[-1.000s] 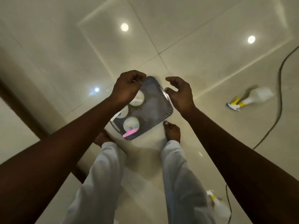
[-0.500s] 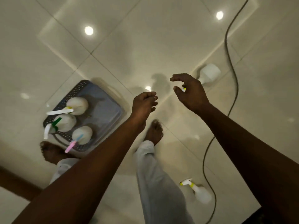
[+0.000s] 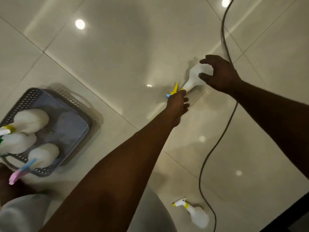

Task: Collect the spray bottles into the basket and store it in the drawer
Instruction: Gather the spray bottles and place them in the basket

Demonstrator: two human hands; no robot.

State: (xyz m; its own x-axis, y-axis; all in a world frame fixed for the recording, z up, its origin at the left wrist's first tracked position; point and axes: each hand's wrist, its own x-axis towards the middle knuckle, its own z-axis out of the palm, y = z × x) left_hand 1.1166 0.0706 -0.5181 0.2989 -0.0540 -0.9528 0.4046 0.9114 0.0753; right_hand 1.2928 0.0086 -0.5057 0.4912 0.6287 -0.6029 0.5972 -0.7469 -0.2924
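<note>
A white spray bottle [image 3: 194, 77] with a yellow and blue trigger lies on the tiled floor at centre right. My right hand [image 3: 220, 73] hovers at its base, thumb and fingers spread around the body without clasping it. My left hand [image 3: 178, 104] reaches to the trigger end, fingers loosely curled and holding nothing. The grey perforated basket [image 3: 70, 129] stands on the floor at the left. Three white spray bottles lean inside it: one with a yellow collar [image 3: 31, 119], one in the middle [image 3: 16, 141], one with a pink and blue trigger [image 3: 45, 154].
Another white spray bottle [image 3: 195, 213] with a yellow collar lies on the floor at the bottom right. A dark cable [image 3: 224, 131] snakes across the tiles just right of both bottles. My legs in pale trousers [image 3: 21, 213] fill the bottom left.
Both hands have left the basket and stretched out to the bottle on the floor. The view has swung right, so the basket now sits at the left edge.
</note>
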